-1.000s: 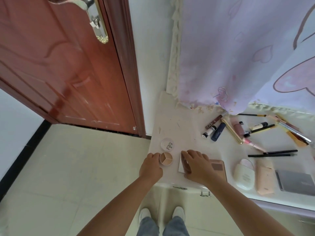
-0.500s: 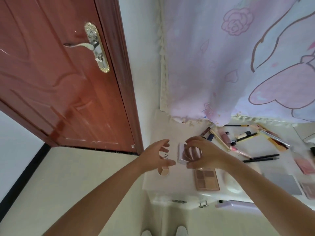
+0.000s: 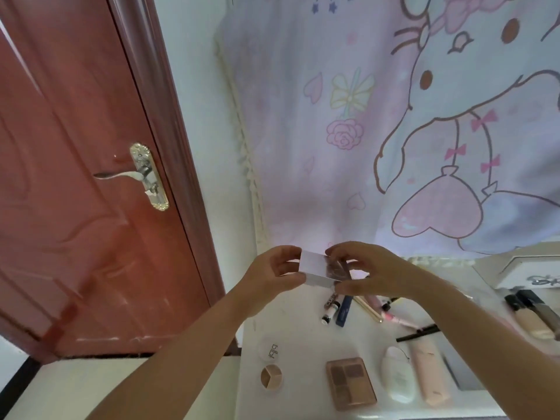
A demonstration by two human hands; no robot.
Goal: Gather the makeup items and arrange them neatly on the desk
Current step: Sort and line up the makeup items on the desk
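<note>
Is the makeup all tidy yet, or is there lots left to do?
Partly. The brown palette, white case and pink tube lie side by side near the desk's front edge. The left hand and right hand hold a small clear palette up. The pens and tubes behind are jumbled.

One head-worn wide-angle camera supplies the only view, looking forward and down from above the near edge of the desk (image 3: 303, 328), close enough that both forearms enter from the bottom of the frame. It faces the curtain (image 3: 394, 131) behind the desk's far edge, with the door (image 3: 75, 207) filling the left side. The desk's left near corner falls low in the frame, and its right part runs out of view.
</note>
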